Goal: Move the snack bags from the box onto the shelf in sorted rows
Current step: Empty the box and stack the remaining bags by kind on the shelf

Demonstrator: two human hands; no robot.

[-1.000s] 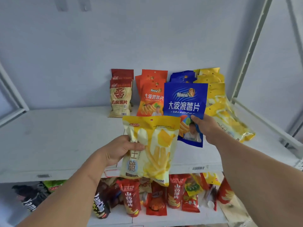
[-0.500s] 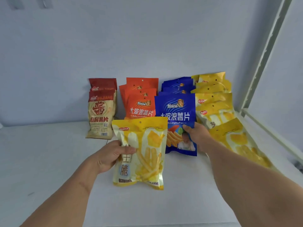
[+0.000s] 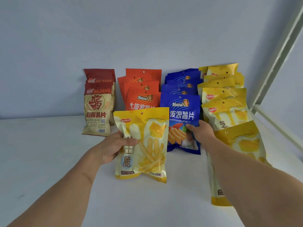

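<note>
My left hand point(image 3: 113, 147) grips a yellow snack bag point(image 3: 147, 145) by its left edge, holding it upright over the white shelf point(image 3: 49, 153). My right hand point(image 3: 200, 134) holds a blue snack bag point(image 3: 182, 112) by its right side, at the front of the blue row point(image 3: 182, 79). Rows stand against the back wall: brown-red bags point(image 3: 97, 105), orange bags point(image 3: 141, 89), blue bags and yellow bags point(image 3: 224, 94). One yellow bag point(image 3: 242, 145) lies tipped forward under my right forearm. The box is out of view.
A white shelf post point(image 3: 277, 59) rises at the right, with a rail point(image 3: 278, 122) along the shelf's right side. The grey wall point(image 3: 131, 30) closes the back. Bare shelf surface spreads to the left of the rows and in front of them.
Both hands have moved forward onto the shelf with their bags. The blue bag has come down to the front of the blue row; the lower shelf has dropped out of view.
</note>
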